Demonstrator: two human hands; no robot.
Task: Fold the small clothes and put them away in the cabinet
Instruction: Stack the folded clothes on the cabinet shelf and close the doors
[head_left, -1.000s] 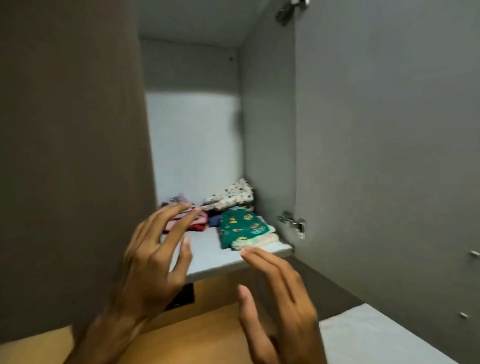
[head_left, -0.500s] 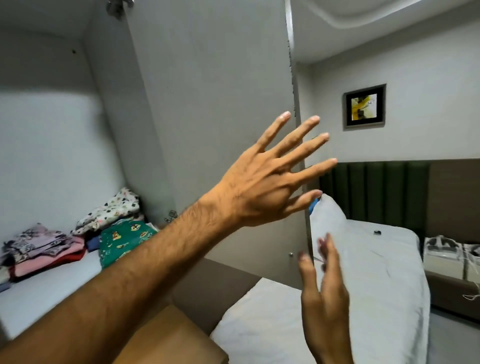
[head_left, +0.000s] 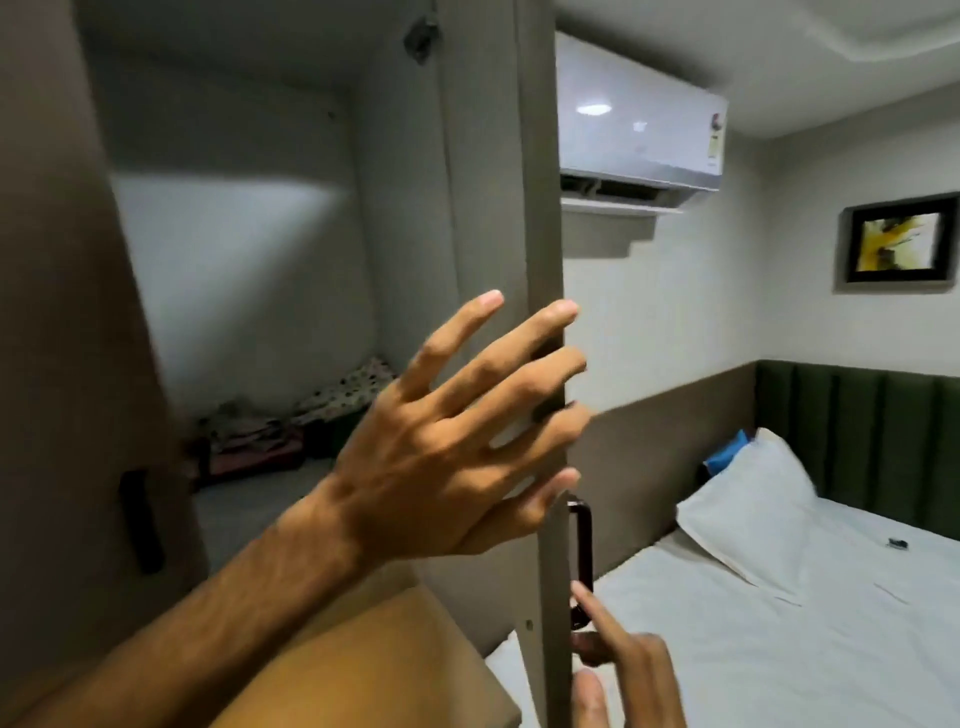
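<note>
Folded small clothes (head_left: 291, 431) lie in dim stacks on the cabinet shelf (head_left: 249, 499), a spotted piece (head_left: 353, 384) on top at the back. The right cabinet door (head_left: 540, 208) stands edge-on in the middle of the view. My left hand (head_left: 447, 452) is spread flat against this door's inner side, its fingertips at the door's edge, and it holds nothing. My right hand (head_left: 618, 670) is low at the door's outer side. Its index finger touches the lower part of the dark door handle (head_left: 581, 551), and the fingers are not wrapped around it.
The left cabinet door (head_left: 62, 364) fills the left side and carries its own dark handle (head_left: 140, 519). A wooden surface (head_left: 363, 670) lies below the shelf. To the right are a bed (head_left: 779, 649) with a white pillow (head_left: 748, 504), an air conditioner (head_left: 639, 135) and a framed picture (head_left: 898, 239).
The view has swung right and back. The right door has turned from broadside to edge-on. My left hand has come onto its inner face, and my right hand has reached its handle.
</note>
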